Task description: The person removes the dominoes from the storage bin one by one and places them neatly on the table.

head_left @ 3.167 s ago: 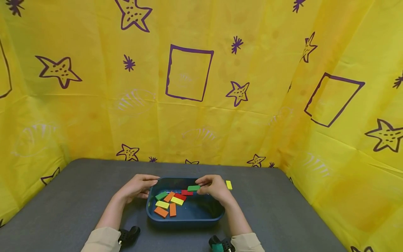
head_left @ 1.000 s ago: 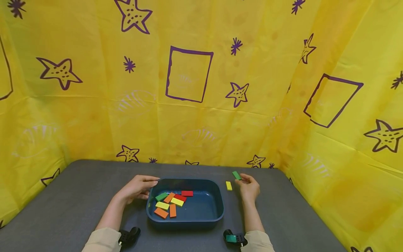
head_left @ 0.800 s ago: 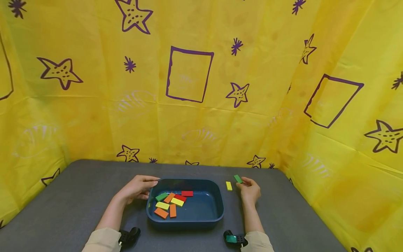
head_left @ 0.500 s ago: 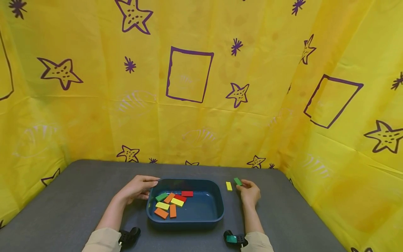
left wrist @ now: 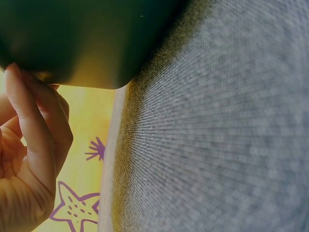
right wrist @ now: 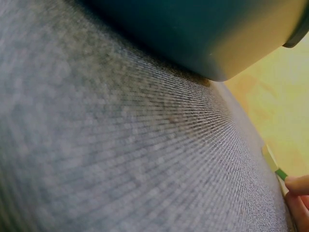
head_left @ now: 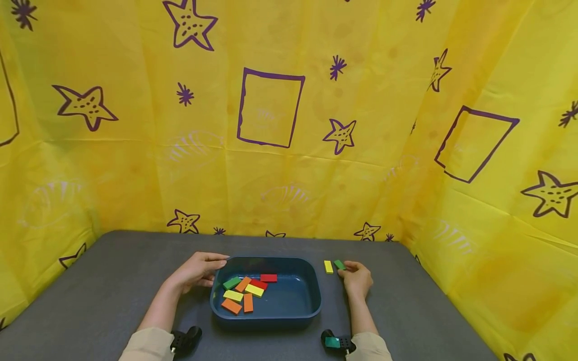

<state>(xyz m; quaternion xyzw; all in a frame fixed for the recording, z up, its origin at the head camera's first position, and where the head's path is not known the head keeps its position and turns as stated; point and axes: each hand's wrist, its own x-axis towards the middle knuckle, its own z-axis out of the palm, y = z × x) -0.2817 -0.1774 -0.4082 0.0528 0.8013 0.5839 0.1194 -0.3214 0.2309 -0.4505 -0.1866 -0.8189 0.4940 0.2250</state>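
Observation:
A dark blue rectangular bin [head_left: 266, 317] stands on the grey table, with several domino-like blocks mostly in its left half. My left hand [head_left: 197, 271] holds the bin at its far left corner; in the left wrist view its fingers [left wrist: 31, 116] meet the bin's outer wall. Right of the bin, my right hand [head_left: 357, 280] pinches a green block [head_left: 339, 264] between thumb and fingers, low at the table. Close to its left lies a yellow block [head_left: 328, 266]. In the right wrist view, only some fingertips [right wrist: 298, 186] and the green block's end show.
Inside the bin lie a green block [head_left: 232, 283], two red, two yellow and several orange ones such as the orange block [head_left: 232, 306]. A yellow patterned cloth [head_left: 289, 190] surrounds the table's back and sides. The grey tabletop [head_left: 406, 311] extends right of the bin.
My right hand has carried the green block out of the bin, over to the right, and lowered it beside the yellow block. My left hand and the bin have stayed put.

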